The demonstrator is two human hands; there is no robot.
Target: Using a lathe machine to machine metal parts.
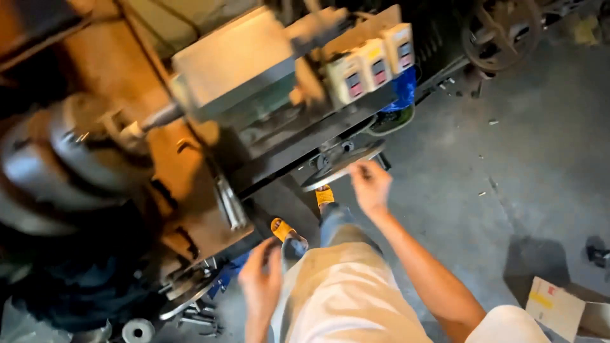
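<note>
This is a metalworking workshop. A large, heavy lathe-like machine of worn tan-painted metal (190, 184) fills the left half of the view, with a round grey steel chuck (70, 159) at its near end. A row of three pale switch boxes with coloured push buttons (372, 63) is fixed to its side. A dark spoked iron wheel (502, 32) stands at the top right. The bare grey concrete floor (508, 159) is stained and strewn with small metal scraps, and loose steel parts (190, 311) lie beneath the machine. A torn brown cardboard box (562, 308) sits on the floor.
</note>
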